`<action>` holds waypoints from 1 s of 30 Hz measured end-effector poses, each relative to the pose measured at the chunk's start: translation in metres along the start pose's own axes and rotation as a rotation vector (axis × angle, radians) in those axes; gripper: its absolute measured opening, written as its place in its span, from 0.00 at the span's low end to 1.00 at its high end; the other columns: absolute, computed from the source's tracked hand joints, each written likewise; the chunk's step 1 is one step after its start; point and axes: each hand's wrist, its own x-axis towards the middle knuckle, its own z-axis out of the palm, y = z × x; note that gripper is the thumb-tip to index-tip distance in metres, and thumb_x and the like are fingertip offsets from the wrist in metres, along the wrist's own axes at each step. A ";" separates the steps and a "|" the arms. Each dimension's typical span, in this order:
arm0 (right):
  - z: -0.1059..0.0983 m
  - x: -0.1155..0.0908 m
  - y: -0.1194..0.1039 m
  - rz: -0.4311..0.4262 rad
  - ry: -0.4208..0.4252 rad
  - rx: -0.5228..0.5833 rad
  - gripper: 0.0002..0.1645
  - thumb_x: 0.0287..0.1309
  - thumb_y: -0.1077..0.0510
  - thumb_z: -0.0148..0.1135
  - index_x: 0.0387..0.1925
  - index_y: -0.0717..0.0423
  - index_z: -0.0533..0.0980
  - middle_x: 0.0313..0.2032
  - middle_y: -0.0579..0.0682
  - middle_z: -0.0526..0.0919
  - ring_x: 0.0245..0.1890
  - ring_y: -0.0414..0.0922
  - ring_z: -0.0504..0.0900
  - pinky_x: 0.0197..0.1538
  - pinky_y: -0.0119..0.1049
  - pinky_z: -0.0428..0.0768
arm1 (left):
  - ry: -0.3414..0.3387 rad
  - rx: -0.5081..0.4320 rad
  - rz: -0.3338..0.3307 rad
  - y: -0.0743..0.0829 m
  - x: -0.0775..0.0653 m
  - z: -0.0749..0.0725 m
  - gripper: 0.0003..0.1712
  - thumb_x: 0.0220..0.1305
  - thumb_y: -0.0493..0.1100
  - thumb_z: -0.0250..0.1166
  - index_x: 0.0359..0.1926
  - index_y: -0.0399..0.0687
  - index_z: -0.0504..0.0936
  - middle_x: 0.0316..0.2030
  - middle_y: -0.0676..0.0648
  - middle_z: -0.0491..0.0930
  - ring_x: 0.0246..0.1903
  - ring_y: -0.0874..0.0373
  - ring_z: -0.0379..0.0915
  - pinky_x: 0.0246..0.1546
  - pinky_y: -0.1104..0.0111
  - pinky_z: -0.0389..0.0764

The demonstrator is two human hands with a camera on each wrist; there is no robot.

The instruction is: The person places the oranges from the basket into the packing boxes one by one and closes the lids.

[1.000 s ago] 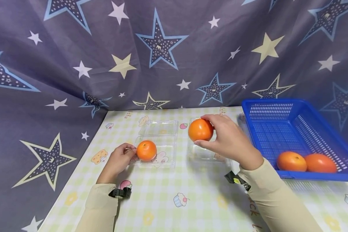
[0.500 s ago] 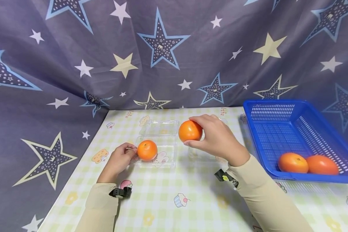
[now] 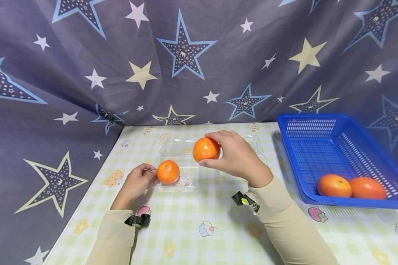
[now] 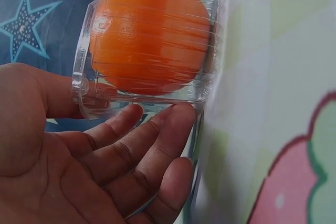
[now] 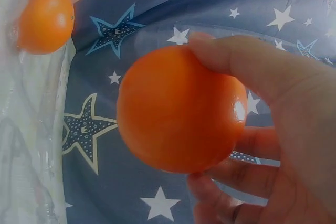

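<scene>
In the head view my right hand grips a smooth, round orange fruit between thumb and fingers, up in the air over the clear containers. The right wrist view shows this fruit whole, its stem end not visible. My left hand pinches the left edge of an open clear plastic clamshell container. A second orange fruit sits in that container's left half. Through the ribbed wall, the left wrist view shows this fruit, with the left thumb and fingers at the container's end.
Another open clear container lies to the right, partly hidden behind my right hand. Farther right stands a blue slotted basket with two more orange fruits near its front. A star-printed curtain closes off the back of the checked table.
My right hand has carried its fruit leftward, from over the right container toward the left one. The left hand and the fruit in the container stay in place.
</scene>
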 end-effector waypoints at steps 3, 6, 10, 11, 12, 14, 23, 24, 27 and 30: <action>0.003 0.001 0.001 0.005 -0.002 -0.001 0.45 0.46 0.33 0.80 0.63 0.48 0.79 0.57 0.47 0.84 0.56 0.51 0.80 0.59 0.51 0.78 | -0.001 -0.001 0.004 0.000 0.000 0.000 0.15 0.77 0.48 0.56 0.53 0.42 0.78 0.36 0.40 0.81 0.32 0.50 0.76 0.31 0.65 0.76; 0.007 0.001 0.002 0.001 0.003 -0.004 0.45 0.46 0.34 0.80 0.63 0.49 0.79 0.57 0.47 0.85 0.56 0.51 0.80 0.60 0.51 0.78 | 0.003 -0.010 0.009 0.001 0.000 0.000 0.15 0.77 0.47 0.56 0.53 0.42 0.78 0.38 0.39 0.81 0.33 0.48 0.76 0.32 0.65 0.76; 0.012 0.003 0.002 0.002 0.000 -0.004 0.46 0.46 0.33 0.80 0.63 0.50 0.79 0.57 0.47 0.85 0.56 0.51 0.80 0.58 0.50 0.79 | 0.007 -0.023 0.009 0.001 0.000 0.000 0.14 0.77 0.46 0.57 0.53 0.41 0.78 0.38 0.39 0.82 0.34 0.47 0.77 0.32 0.65 0.76; 0.014 0.003 0.002 0.003 -0.001 -0.004 0.46 0.46 0.33 0.79 0.63 0.50 0.79 0.58 0.47 0.85 0.56 0.51 0.80 0.58 0.50 0.79 | 0.008 -0.022 0.008 0.001 0.000 0.000 0.14 0.77 0.46 0.57 0.53 0.41 0.78 0.39 0.39 0.82 0.34 0.47 0.77 0.32 0.66 0.76; 0.015 0.003 0.002 0.006 -0.003 -0.006 0.46 0.46 0.33 0.79 0.63 0.50 0.78 0.58 0.47 0.85 0.55 0.50 0.80 0.57 0.50 0.79 | 0.007 -0.022 0.008 0.000 0.000 0.000 0.14 0.77 0.46 0.56 0.53 0.41 0.78 0.39 0.39 0.82 0.34 0.47 0.77 0.32 0.66 0.76; 0.018 0.004 0.001 0.012 -0.005 -0.007 0.46 0.46 0.33 0.79 0.63 0.50 0.78 0.58 0.47 0.84 0.55 0.50 0.80 0.57 0.49 0.79 | 0.006 -0.021 0.009 0.000 0.000 0.000 0.14 0.77 0.47 0.56 0.53 0.41 0.78 0.39 0.39 0.82 0.35 0.48 0.77 0.33 0.66 0.77; 0.032 0.004 -0.001 -0.015 -0.005 0.016 0.45 0.46 0.33 0.80 0.61 0.52 0.79 0.53 0.47 0.86 0.50 0.48 0.80 0.54 0.45 0.80 | 0.002 -0.019 0.012 0.002 0.001 0.000 0.14 0.77 0.46 0.56 0.52 0.41 0.78 0.39 0.39 0.81 0.35 0.48 0.76 0.32 0.66 0.76; 0.035 0.005 -0.001 -0.023 -0.007 0.015 0.45 0.45 0.33 0.80 0.61 0.53 0.79 0.53 0.47 0.86 0.49 0.48 0.80 0.53 0.44 0.80 | 0.003 -0.017 0.012 0.002 0.001 0.000 0.14 0.77 0.46 0.56 0.52 0.41 0.78 0.39 0.39 0.81 0.35 0.48 0.75 0.32 0.66 0.76; 0.041 0.005 -0.002 -0.045 -0.014 0.014 0.45 0.45 0.34 0.81 0.60 0.54 0.79 0.52 0.47 0.87 0.49 0.47 0.80 0.54 0.43 0.79 | 0.008 -0.007 0.016 0.001 0.001 0.000 0.14 0.77 0.46 0.57 0.52 0.40 0.78 0.39 0.40 0.81 0.34 0.51 0.74 0.33 0.66 0.75; 0.047 0.006 -0.001 -0.065 -0.019 0.014 0.45 0.45 0.34 0.81 0.59 0.54 0.79 0.52 0.47 0.87 0.51 0.47 0.81 0.59 0.43 0.76 | 0.012 -0.004 0.014 0.000 0.000 0.001 0.14 0.77 0.46 0.57 0.52 0.41 0.78 0.39 0.40 0.81 0.35 0.51 0.73 0.34 0.65 0.74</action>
